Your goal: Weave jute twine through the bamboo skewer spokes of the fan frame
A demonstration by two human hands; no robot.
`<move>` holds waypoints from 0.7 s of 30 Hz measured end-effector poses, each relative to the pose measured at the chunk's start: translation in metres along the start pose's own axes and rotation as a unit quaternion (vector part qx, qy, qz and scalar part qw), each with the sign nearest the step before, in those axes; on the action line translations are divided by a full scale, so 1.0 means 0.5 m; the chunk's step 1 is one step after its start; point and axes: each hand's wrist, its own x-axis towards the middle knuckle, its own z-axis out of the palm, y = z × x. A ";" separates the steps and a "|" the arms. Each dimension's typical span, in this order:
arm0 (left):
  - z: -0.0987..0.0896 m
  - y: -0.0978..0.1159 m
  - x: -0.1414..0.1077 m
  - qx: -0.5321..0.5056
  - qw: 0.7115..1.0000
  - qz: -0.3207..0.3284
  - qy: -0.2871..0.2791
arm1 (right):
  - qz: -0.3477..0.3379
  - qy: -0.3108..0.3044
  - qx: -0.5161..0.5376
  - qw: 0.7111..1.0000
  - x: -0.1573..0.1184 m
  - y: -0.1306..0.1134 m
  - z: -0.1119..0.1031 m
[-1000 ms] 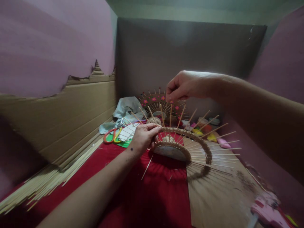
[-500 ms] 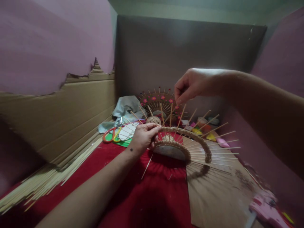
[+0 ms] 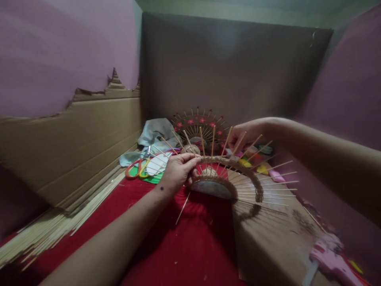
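Observation:
A half-round frame of thin sticks (image 3: 213,143) fans out from a pale half-disc base (image 3: 212,189). A braided brown band (image 3: 250,173) arches across the sticks, and a second woven edge runs round the base. My left hand (image 3: 178,171) pinches the left end of the band, thumb and fingers pressed together. My right hand (image 3: 242,137) is behind the sticks on the right, above the band, its fingers closed; whatever they hold is too small to make out.
Scissors (image 3: 139,167), a grey-blue cloth (image 3: 157,132) and twine (image 3: 191,149) lie behind on the left. A flowered fan piece (image 3: 195,122) stands at the back. Loose sticks (image 3: 53,226) lie left, cardboard (image 3: 268,238) and a pink glue gun (image 3: 331,254) right.
My right hand has come down from above the sticks to behind them, near the band. My left hand keeps its pinch on the band. The view has shifted slightly.

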 end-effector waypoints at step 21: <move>0.059 0.030 0.001 0.375 0.892 0.248 0.039 | 0.013 0.024 0.025 0.999 -0.020 -0.019 0.032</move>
